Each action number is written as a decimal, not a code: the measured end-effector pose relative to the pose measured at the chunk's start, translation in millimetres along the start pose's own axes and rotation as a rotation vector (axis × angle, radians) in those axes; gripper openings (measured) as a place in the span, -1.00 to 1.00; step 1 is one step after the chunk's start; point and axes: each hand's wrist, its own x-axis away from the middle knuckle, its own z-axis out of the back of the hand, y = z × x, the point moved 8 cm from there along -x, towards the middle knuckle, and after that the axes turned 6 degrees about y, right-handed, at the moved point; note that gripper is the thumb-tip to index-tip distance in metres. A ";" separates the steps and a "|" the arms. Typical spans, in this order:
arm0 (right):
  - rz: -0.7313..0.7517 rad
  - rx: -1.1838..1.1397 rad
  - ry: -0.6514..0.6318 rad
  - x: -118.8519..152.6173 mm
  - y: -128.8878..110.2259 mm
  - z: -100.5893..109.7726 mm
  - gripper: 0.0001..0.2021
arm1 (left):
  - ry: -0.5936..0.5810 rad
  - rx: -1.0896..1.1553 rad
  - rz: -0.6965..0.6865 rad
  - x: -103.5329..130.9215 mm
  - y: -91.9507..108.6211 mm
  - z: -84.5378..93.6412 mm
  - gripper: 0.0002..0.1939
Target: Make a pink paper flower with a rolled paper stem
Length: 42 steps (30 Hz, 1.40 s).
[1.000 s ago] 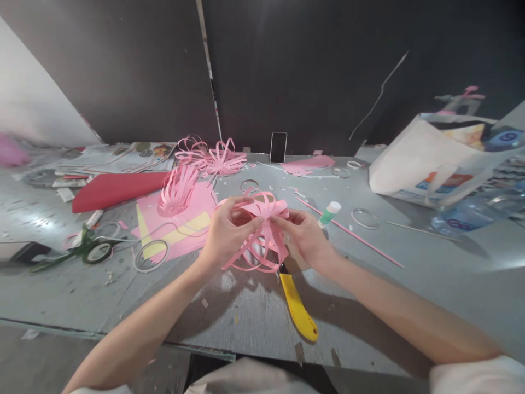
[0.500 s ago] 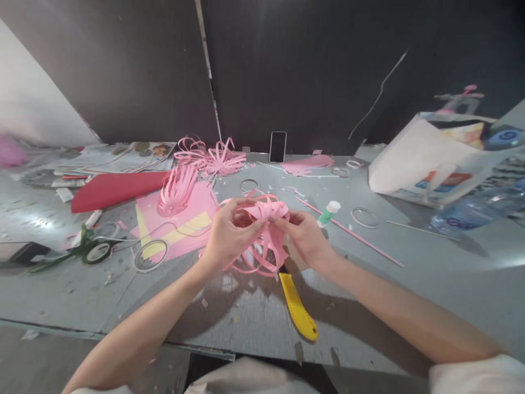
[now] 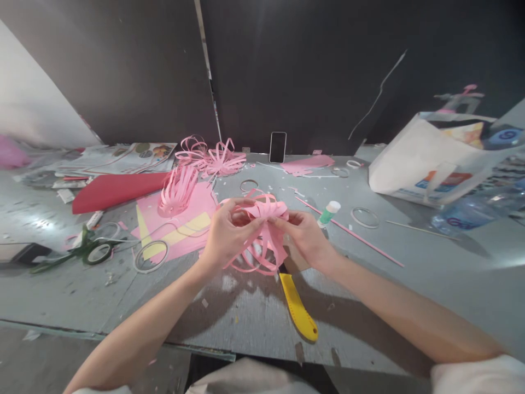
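Note:
A pink paper-strip flower [image 3: 268, 246] with looped strips is held between my two hands over the table. My left hand [image 3: 232, 227] grips its left side, thumb pressed near the gathered middle. From the right, my right hand [image 3: 305, 235] pinches the same paper close to my left thumb. Beneath the loops lies a knife with a yellow handle [image 3: 298, 309], its upper end hidden. A glue stick [image 3: 328, 213] with a white cap is just beyond my right hand. Pink and yellow paper sheets [image 3: 192, 235] lie left of my left hand.
Other pink strip flowers [image 3: 223, 158] rest at the back left beside red paper [image 3: 118, 191]. A phone [image 3: 278, 148] leans against the dark wall. Green tape [image 3: 98, 253], wire rings [image 3: 151, 256], a pink stick [image 3: 367, 245], a white bag [image 3: 404, 164] and a bottle [image 3: 471, 213] surround the work area.

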 end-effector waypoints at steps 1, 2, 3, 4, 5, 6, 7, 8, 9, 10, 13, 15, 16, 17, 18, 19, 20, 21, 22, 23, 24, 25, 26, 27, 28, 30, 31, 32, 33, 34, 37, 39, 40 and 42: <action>0.005 0.012 0.015 -0.2 0.0 1.3 -0.69 | -0.004 -0.006 0.005 -0.1 -0.1 -0.1 -0.54; 0.010 0.021 0.030 -0.3 -0.1 2.4 -0.68 | -0.008 -0.010 0.010 -0.1 -0.2 -0.4 -0.53; 0.016 0.029 0.041 -0.4 -0.4 3.2 -0.68 | -0.013 -0.012 0.015 0.0 -0.4 -0.7 -0.53; 0.021 0.036 0.050 -0.3 -0.7 3.9 -0.67 | -0.016 -0.015 0.019 0.2 -0.6 -0.9 -0.53; 0.023 0.041 0.058 -0.3 -1.0 4.4 -0.67 | -0.016 -0.018 0.023 0.3 -0.8 -1.0 -0.53; 0.025 0.045 0.065 -0.1 -1.3 4.8 -0.67 | -0.016 -0.024 0.024 0.5 -1.0 -1.2 -0.52; 0.025 0.047 0.067 0.1 -1.4 4.8 -0.68 | -0.018 -0.031 0.023 0.7 -1.1 -1.4 -0.52; 0.025 0.049 0.068 0.3 -1.5 4.9 -0.68 | -0.018 -0.037 0.020 0.9 -1.2 -1.4 -0.52; 0.025 0.049 0.066 0.5 -1.6 4.8 -0.69 | -0.017 -0.041 0.016 1.0 -1.2 -1.3 -0.51; 0.026 0.048 0.062 0.6 -1.7 4.5 -0.70 | -0.017 -0.043 0.012 1.0 -1.3 -1.3 -0.51; 0.026 0.030 0.026 0.5 -1.9 2.1 -0.71 | -0.014 -0.047 0.002 0.7 -1.5 -0.7 -0.51; 0.023 0.005 -0.011 0.3 -2.3 -0.2 -0.70 | -0.008 -0.048 -0.005 0.1 -1.1 0.0 -0.51; 0.021 -0.004 -0.026 0.2 -2.5 -1.1 -0.70 | -0.003 -0.047 -0.008 -0.2 -0.7 0.5 -0.51; 0.018 -0.009 -0.035 0.1 -2.7 -1.5 -0.69 | 0.002 -0.046 -0.012 -0.4 -0.3 1.0 -0.51; 0.015 -0.009 -0.037 0.1 -2.8 -1.4 -0.69 | 0.006 -0.048 -0.015 -0.6 0.1 1.4 -0.52; 0.011 -0.007 -0.036 0.1 -2.9 -1.2 -0.69 | 0.010 -0.050 -0.016 -0.8 0.2 1.9 -0.53; 0.006 -0.005 -0.036 0.3 -3.0 -1.2 -0.69 | 0.013 -0.053 -0.014 -0.8 0.2 2.3 -0.53; 0.002 -0.006 -0.040 0.6 -3.0 -1.6 -0.70 | 0.014 -0.056 -0.011 -0.9 0.0 2.6 -0.53; -0.003 -0.008 -0.045 1.1 -3.0 -2.2 -0.70 | 0.014 -0.059 -0.008 -0.9 -0.2 2.8 -0.53; -0.006 -0.008 -0.050 1.5 -2.9 -2.9 -0.70 | 0.014 -0.061 -0.006 -0.8 -0.4 3.0 -0.52; -0.008 -0.004 -0.053 1.9 -2.7 -3.4 -0.70 | 0.012 -0.064 -0.004 -0.8 -0.5 3.0 -0.52; -0.008 0.005 -0.051 2.0 -2.5 -3.4 -0.70 | 0.011 -0.067 -0.004 -0.7 -0.5 3.0 -0.52; -0.006 0.015 -0.046 2.0 -2.2 -3.0 -0.70 | 0.009 -0.070 -0.005 -0.6 -0.5 2.9 -0.52; -0.006 0.025 -0.041 1.8 -1.6 -2.6 -0.70 | 0.008 -0.071 -0.007 -0.5 -0.3 2.8 -0.53; -0.004 0.030 -0.037 1.4 -1.2 -2.1 -0.70 | 0.007 -0.071 -0.010 -0.4 -0.2 2.6 -0.53; 0.010 0.025 -0.032 0.2 -1.1 -1.1 -0.69 | 0.005 -0.067 -0.017 -0.1 0.2 2.2 -0.53; 0.019 0.020 -0.029 -0.5 -1.4 -0.5 -0.70 | 0.003 -0.067 -0.022 0.0 0.4 1.9 -0.54; 0.027 0.017 -0.026 -1.2 -1.8 0.0 -0.70 | 0.001 -0.070 -0.027 0.2 0.6 1.7 -0.54; 0.034 0.018 -0.023 -1.7 -2.3 0.4 -0.70 | 0.000 -0.074 -0.033 0.4 0.8 1.6 -0.54; 0.037 0.022 -0.023 -2.0 -2.7 0.5 -0.70 | -0.003 -0.079 -0.038 0.6 1.0 1.5 -0.54; 0.034 0.024 -0.027 -1.8 -3.7 -0.3 -0.70 | -0.014 -0.085 -0.035 0.9 0.1 1.1 -0.55; 0.034 0.011 -0.029 -1.4 -4.6 -1.0 -0.68 | -0.025 -0.079 -0.020 0.9 -1.4 0.4 -0.55; 0.034 0.003 -0.029 -1.2 -4.9 -1.3 -0.68 | -0.028 -0.079 -0.017 0.8 -1.9 0.1 -0.54; 0.028 -0.008 -0.029 -1.2 -4.6 -1.6 -0.67 | -0.029 -0.089 -0.024 0.5 -2.1 -0.5 -0.55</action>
